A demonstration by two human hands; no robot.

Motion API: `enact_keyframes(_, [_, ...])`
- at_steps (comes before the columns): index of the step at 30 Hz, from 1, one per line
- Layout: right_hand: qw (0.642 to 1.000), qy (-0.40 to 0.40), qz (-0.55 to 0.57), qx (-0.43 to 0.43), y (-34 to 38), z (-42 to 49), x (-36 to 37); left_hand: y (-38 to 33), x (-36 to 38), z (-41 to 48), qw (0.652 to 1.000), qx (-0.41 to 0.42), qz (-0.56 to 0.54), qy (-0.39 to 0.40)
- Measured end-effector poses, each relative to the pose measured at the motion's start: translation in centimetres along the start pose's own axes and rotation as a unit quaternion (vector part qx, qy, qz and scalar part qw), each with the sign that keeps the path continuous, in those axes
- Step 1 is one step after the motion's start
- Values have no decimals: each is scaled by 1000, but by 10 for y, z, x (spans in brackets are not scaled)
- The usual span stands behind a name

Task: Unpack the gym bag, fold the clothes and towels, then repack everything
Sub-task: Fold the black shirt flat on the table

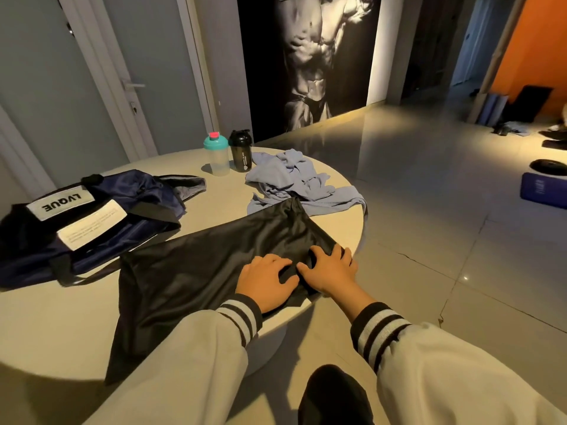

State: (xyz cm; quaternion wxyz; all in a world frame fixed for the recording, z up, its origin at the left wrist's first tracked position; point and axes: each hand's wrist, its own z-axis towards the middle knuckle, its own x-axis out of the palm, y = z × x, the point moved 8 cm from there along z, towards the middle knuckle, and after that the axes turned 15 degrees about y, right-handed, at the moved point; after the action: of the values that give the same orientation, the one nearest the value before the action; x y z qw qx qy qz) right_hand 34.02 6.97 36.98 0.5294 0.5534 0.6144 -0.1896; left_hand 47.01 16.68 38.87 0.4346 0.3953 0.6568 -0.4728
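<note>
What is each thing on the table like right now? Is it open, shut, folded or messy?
gym bag, open and slumped
black garment, spread out, not folded yet
blue cloth, crumpled in a heap
teal-lidded bottle, upright, lid on
black bottle, upright, lid on
left hand, resting on the black garment
right hand, resting on the black garment

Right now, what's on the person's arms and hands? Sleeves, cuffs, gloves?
Left hand and right hand are bare, no gloves. Left sleeve and right sleeve: loose pale grey jacket. Ribbed cuffs, black with two grey stripes each.
</note>
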Motion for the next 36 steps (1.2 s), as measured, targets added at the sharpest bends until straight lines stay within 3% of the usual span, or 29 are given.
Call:
enact_keyframes(6, [999, -45, 24, -12, -6, -24, 3, -14, 17, -22, 998, 27, 3, 52])
enact_keyframes(13, [997, -59, 54, -10, -15, -32, 10, -32, 10, -33, 994, 108, 17, 6])
enact_keyframes(20, [993, -96, 63, -3, -18, -36, 0, -29, -7, -37, 986, 72, -79, -127])
enact_keyframes(22, [988, -126, 83, -30, -14, -37, -7, -34, -4, -32, 988, 67, -74, -121])
enact_keyframes(26, [966, -164, 149, -135, 3, -43, -14, -45, 16, -27, 995, 92, -32, -24])
enact_keyframes(29, [950, -182, 157, -200, 22, -52, -18, -38, 9, -35, 980, 121, -153, -32])
enact_keyframes(31, [945, -184, 148, -226, 35, -56, -19, -15, -9, -44, 977, 61, -169, -118])
enact_keyframes(33, [945, -185, 129, -237, 49, -58, -19, 13, -26, -56, 983, -53, -81, -157])
enact_keyframes(36, [938, -192, 114, -266, 78, -62, -19, 50, -21, -66, 987, -161, -4, -13])
